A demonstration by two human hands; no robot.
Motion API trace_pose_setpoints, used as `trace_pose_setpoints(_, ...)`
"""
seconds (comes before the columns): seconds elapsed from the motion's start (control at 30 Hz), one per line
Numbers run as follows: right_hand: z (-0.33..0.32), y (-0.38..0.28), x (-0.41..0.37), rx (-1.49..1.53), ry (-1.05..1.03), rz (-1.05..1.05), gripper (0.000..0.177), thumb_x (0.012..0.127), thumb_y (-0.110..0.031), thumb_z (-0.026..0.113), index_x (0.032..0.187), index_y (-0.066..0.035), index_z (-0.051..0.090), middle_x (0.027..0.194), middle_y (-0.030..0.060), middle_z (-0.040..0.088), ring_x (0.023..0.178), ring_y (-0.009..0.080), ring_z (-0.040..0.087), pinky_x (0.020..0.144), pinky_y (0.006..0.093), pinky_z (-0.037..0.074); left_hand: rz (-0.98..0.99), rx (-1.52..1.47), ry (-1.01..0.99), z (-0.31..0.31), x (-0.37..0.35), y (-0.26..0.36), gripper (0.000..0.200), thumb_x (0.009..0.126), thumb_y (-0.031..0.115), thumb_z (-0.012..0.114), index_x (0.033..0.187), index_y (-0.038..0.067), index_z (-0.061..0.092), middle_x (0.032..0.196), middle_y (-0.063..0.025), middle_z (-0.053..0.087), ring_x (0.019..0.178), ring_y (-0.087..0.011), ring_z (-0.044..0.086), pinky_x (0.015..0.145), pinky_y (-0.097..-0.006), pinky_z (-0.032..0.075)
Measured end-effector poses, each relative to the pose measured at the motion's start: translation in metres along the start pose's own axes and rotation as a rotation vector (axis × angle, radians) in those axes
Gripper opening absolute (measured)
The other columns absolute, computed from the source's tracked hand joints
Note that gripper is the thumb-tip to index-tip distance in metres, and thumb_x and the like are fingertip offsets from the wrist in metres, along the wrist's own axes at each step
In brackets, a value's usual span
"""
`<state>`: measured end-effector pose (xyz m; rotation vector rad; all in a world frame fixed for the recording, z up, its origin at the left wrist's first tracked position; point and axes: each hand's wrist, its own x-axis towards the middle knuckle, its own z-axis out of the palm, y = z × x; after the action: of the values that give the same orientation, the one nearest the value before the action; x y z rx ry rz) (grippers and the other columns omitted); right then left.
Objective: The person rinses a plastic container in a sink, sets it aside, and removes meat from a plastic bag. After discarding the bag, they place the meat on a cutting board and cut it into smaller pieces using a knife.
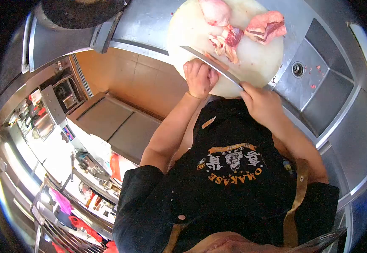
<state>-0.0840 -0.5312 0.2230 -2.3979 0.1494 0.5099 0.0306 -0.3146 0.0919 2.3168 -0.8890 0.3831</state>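
A round white cutting board [261, 63] lies on the steel counter ahead of me. Raw pinkish meat sits on it in three places: one piece [215, 12] at the far left, one [268, 25] at the far right, and a smaller cut piece [226, 41] in the middle. My right hand [261, 103] grips the handle of a long knife [211, 64], whose blade runs diagonally across the board's near edge. My left hand [200, 78] is curled into a fist against the near side of the blade, and I see nothing in it.
A steel sink [318, 84] with a drain [298, 68] and meat scraps is right of the board. A dark wok [80, 10] sits at the far left. Tan floor tiles [141, 80], a low steel cabinet [116, 126] and cluttered shelves [65, 168] lie on my left.
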Motion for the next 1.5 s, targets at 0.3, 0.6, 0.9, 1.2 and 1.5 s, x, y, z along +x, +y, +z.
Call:
trace_pose_setpoints(0.3,0.009,0.022,-0.017,0.014,0.005,-0.006,0.032,0.103,-0.031,0.062,0.129,-0.014,0.065,0.098,0.0183,0.075,0.088,0.0396,0.073,0.072,0.0529,0.057,-0.020,-0.036,-0.012,0.002,-0.002,-0.003,0.024,0.068,0.012,0.078,0.090,0.010,0.067,0.101,-0.0080,0.065,0.097,-0.0290,0.061,0.090,-0.0428,0.042)
trace_pose_setpoints(0.6,0.005,-0.008,0.108,0.157,0.185,-0.054,0.034,0.104,-0.033,0.059,0.132,-0.016,0.066,0.092,0.0194,0.073,0.084,0.0410,0.071,0.073,0.0507,0.056,0.008,-0.097,0.021,-0.007,0.004,-0.002,0.025,0.072,0.006,0.077,0.095,0.012,0.067,0.105,-0.0059,0.066,0.097,-0.0276,0.062,0.091,-0.0417,0.043)
trace_pose_setpoints(0.9,-0.011,0.005,-0.041,0.031,0.051,0.027,0.031,0.102,-0.030,0.063,0.128,-0.015,0.067,0.092,0.0186,0.073,0.083,0.0407,0.072,0.070,0.0515,0.056,0.025,-0.067,-0.018,-0.007,0.001,-0.002,0.024,0.079,0.011,0.075,0.101,0.007,0.067,0.096,-0.0110,0.063,0.091,-0.0322,0.061,0.084,-0.0440,0.043)
trace_pose_setpoints(1.2,0.002,0.007,-0.025,0.056,-0.009,0.045,0.030,0.103,-0.030,0.061,0.128,-0.014,0.065,0.091,0.0191,0.073,0.082,0.0421,0.071,0.069,0.0536,0.056,-0.008,-0.064,-0.025,-0.001,-0.004,-0.002,0.024,0.067,0.006,0.076,0.087,0.011,0.062,0.098,-0.0074,0.064,0.094,-0.0303,0.061,0.090,-0.0446,0.044)
trace_pose_setpoints(1.5,0.038,-0.009,0.112,0.137,0.228,-0.105,0.031,0.104,-0.032,0.058,0.130,-0.017,0.065,0.098,0.0199,0.073,0.088,0.0431,0.071,0.074,0.0535,0.056,-0.014,-0.114,-0.033,-0.008,-0.003,-0.002,0.025,0.074,0.009,0.077,0.097,0.012,0.067,0.108,-0.0056,0.066,0.102,-0.0282,0.061,0.095,-0.0428,0.043)
